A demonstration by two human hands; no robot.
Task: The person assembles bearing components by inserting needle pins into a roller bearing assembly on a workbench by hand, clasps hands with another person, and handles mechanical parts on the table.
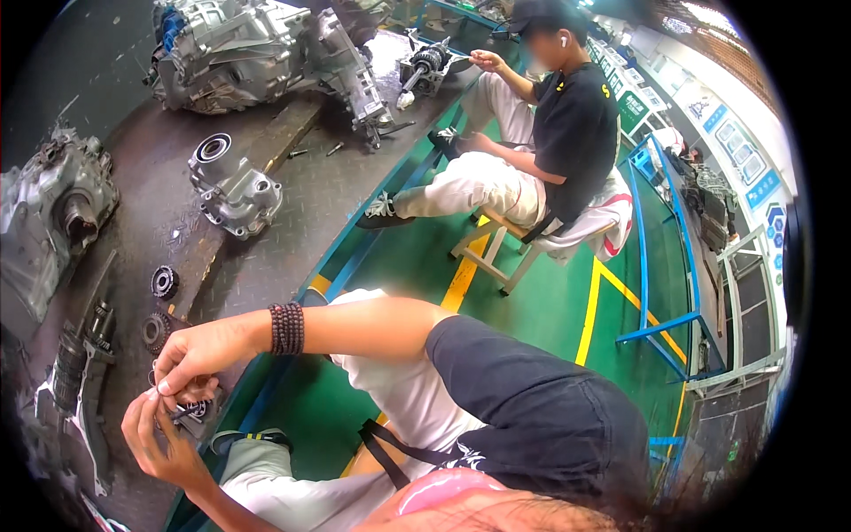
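Note:
Over the near edge of the metal workbench (pixel 292 213), my two hands meet. My right hand (pixel 195 356), with dark beads at its wrist, comes in from the right, thumb and forefinger pinched together. My left hand (pixel 158 439) reaches up from below, its fingers bent and their tips against the right hand's. Whatever is between the fingertips is too small and covered to name. Just under the hands is a round metal part (pixel 197 413) with a dark short piece across it, partly hidden by them. Two toothed gears (pixel 165 282) lie close by on the bench.
A gear shaft assembly (pixel 75 363) and a large gearbox casing (pixel 44 213) lie at the left. Farther back are a smaller housing (pixel 235 191), loose bolts (pixel 334 148) and a big transmission (pixel 230 53). A co-worker (pixel 567 133) sits on a stool (pixel 487 253) along the bench.

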